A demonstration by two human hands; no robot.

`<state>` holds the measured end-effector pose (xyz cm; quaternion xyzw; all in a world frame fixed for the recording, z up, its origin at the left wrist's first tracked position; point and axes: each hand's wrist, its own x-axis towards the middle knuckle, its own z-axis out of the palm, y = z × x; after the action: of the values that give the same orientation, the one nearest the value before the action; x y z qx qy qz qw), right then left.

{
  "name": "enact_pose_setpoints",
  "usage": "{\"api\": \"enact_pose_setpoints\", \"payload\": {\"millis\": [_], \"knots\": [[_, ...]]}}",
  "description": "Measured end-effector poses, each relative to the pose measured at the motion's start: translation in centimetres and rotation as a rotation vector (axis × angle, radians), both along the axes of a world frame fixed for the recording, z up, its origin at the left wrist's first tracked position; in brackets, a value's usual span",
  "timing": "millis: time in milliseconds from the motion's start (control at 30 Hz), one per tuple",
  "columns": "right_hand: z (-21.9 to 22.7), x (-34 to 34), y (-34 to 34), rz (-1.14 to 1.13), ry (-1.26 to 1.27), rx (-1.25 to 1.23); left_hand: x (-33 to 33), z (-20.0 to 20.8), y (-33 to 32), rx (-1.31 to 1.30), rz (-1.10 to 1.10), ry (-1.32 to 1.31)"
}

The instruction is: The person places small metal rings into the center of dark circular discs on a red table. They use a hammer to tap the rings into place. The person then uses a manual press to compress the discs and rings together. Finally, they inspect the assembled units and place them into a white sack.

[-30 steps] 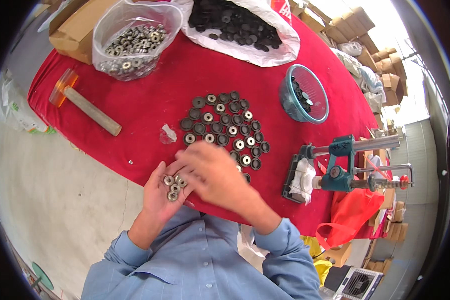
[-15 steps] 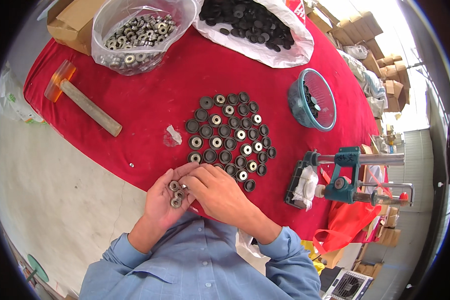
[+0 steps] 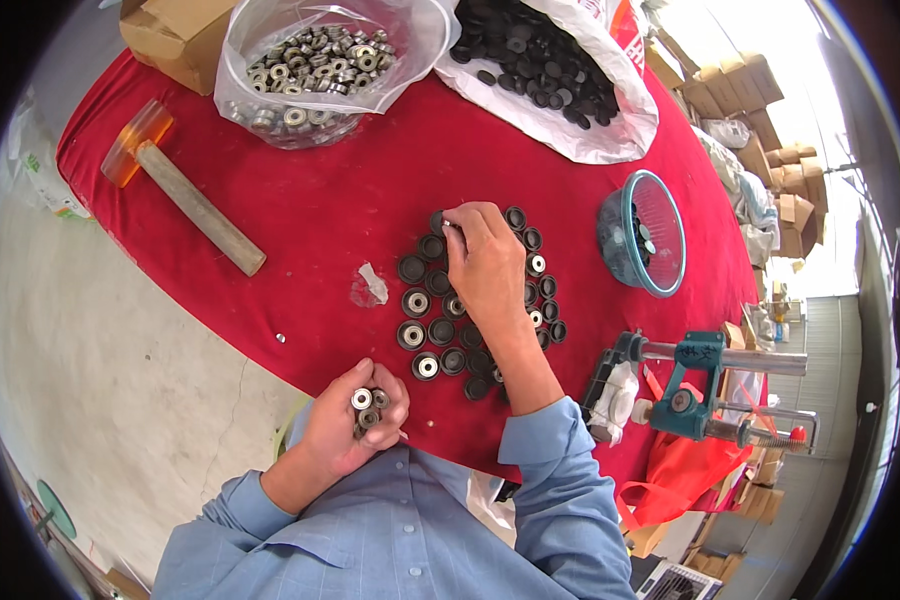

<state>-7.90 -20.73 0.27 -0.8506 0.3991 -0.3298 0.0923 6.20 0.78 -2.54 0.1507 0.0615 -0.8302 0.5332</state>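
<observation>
Several small metal ball bearings (image 3: 368, 398) lie in my left hand (image 3: 335, 425), whose fingers curl around them near the table's front edge. My right hand (image 3: 490, 265) reaches over the group of black round caps (image 3: 440, 332). Between its thumb and fingertips is a small shiny bearing (image 3: 448, 224), held at the far left of the group, over or against a cap there. Some caps have a bearing seated inside, such as the cap at the near left (image 3: 425, 366); others hold none. My right hand and forearm hide part of the group.
On the red cloth (image 3: 310, 220) lie a mallet (image 3: 195, 205) and a plastic scrap (image 3: 372, 285). Behind stand a clear bag of bearings (image 3: 315, 75) and a white sack of black caps (image 3: 610, 140). A blue basket (image 3: 660, 285) and a green hand press (image 3: 705, 385) are at right.
My right hand has left my left palm and moved forward over the caps with a bearing. My left fingers have curled around the other bearings. The view has shifted slightly.
</observation>
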Motion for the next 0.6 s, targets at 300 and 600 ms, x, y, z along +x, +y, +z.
{"api": "enact_pose_setpoints", "payload": {"millis": [300,600], "knots": [[-0.5,0.5,-0.4,0.025,-0.007,-0.041,0.3,-0.2,0.2,-0.016,-0.04,0.024],[-1.7,-0.3,-0.4,0.041,-0.045,-0.029,0.2,-0.5,0.3,-0.034,-0.023,0.053]]}}
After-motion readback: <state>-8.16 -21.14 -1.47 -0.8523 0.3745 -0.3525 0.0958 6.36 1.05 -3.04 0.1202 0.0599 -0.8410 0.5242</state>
